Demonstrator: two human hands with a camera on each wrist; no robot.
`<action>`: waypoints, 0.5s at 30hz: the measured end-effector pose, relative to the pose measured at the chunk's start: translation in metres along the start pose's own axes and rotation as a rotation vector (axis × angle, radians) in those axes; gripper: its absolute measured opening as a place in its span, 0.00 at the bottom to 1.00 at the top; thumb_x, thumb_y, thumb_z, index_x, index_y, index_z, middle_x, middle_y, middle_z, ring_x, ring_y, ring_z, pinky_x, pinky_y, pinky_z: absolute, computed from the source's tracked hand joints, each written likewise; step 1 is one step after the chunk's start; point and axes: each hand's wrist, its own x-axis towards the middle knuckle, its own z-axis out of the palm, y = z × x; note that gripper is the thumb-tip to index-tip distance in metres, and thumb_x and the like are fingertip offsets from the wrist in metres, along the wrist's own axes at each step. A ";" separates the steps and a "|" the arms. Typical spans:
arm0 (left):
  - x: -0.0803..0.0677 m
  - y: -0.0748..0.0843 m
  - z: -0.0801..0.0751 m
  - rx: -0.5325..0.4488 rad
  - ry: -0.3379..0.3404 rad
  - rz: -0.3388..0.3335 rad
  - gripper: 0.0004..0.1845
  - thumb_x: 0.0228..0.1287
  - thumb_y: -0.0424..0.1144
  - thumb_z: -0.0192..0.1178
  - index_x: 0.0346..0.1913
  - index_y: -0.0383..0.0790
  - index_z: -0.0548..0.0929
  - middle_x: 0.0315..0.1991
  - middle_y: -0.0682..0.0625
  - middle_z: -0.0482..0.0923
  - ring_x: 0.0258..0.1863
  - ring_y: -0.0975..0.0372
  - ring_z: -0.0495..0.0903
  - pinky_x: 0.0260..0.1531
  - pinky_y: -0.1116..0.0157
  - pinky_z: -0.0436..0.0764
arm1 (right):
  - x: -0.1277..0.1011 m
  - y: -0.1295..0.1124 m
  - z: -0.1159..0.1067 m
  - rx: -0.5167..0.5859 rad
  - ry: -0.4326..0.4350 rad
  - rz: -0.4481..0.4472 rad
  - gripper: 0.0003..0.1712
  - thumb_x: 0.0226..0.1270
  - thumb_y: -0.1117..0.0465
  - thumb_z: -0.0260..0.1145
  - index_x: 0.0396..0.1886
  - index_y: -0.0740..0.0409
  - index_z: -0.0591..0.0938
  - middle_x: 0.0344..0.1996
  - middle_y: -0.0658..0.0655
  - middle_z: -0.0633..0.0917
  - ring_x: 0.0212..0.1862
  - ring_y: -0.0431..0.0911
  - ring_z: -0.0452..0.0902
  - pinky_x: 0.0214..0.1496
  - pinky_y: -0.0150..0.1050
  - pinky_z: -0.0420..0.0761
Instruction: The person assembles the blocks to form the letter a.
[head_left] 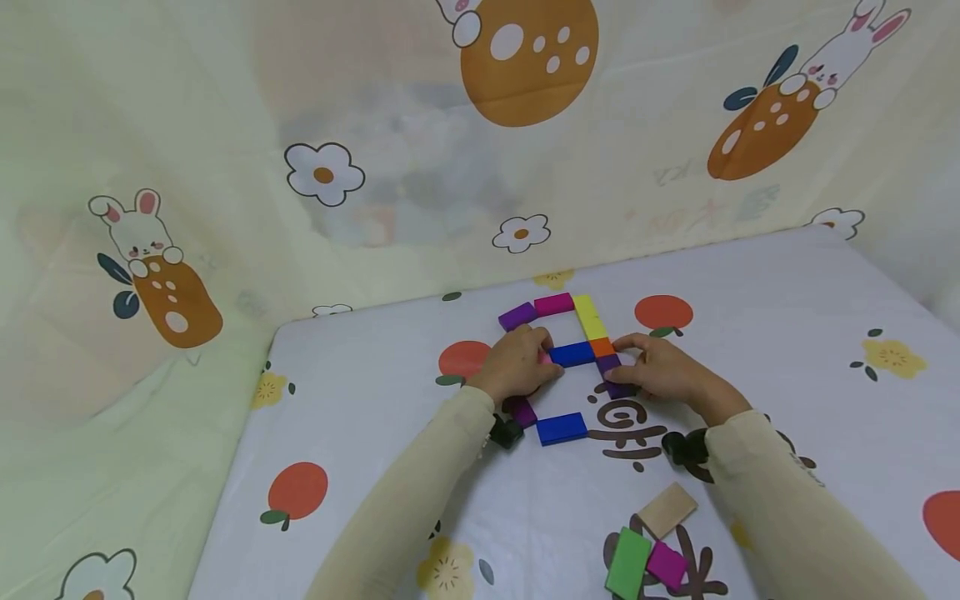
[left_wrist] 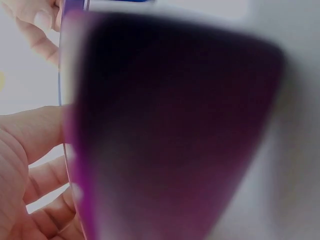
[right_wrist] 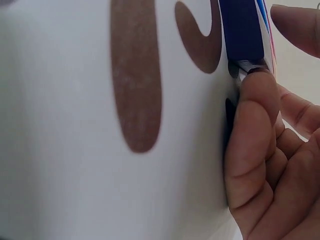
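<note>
In the head view, my left hand [head_left: 517, 367] pinches a pink block [head_left: 544, 357] between thumb and finger, at the left end of a flat blue block [head_left: 572, 354]. Most of the pink block is hidden by the fingers. My right hand [head_left: 663, 371] lies against the right side of the block outline. Its index fingertip is at the edge of an orange block [head_left: 602, 347], and its thumb touches the purple block [head_left: 608, 364] below. A dark purple block [head_left: 619, 389] continues that line. Up close in the left wrist view, a blurred purple block [left_wrist: 175, 125] covers the middle.
A yellow strip [head_left: 589, 317], a magenta block [head_left: 553, 303] and a purple block [head_left: 517, 317] form the outline's far part. Nearer lie another blue block [head_left: 562, 428] and a purple one [head_left: 522, 411]. Wooden [head_left: 667, 510], green [head_left: 628, 564] and magenta [head_left: 667, 566] pieces lie in front.
</note>
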 end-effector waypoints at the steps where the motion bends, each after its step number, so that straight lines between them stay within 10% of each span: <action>1: 0.000 0.000 0.000 -0.007 -0.001 -0.003 0.19 0.60 0.53 0.66 0.48 0.47 0.79 0.34 0.53 0.71 0.33 0.63 0.72 0.30 0.68 0.72 | 0.000 0.000 0.000 0.003 0.000 0.000 0.38 0.65 0.49 0.66 0.70 0.57 0.64 0.28 0.58 0.73 0.29 0.49 0.70 0.31 0.37 0.71; 15: -0.001 -0.001 -0.001 -0.030 0.005 0.008 0.19 0.59 0.53 0.67 0.48 0.46 0.80 0.37 0.55 0.73 0.36 0.63 0.73 0.35 0.69 0.73 | -0.001 0.001 -0.001 0.042 0.005 -0.004 0.34 0.66 0.55 0.65 0.68 0.59 0.66 0.26 0.58 0.76 0.29 0.50 0.72 0.33 0.38 0.73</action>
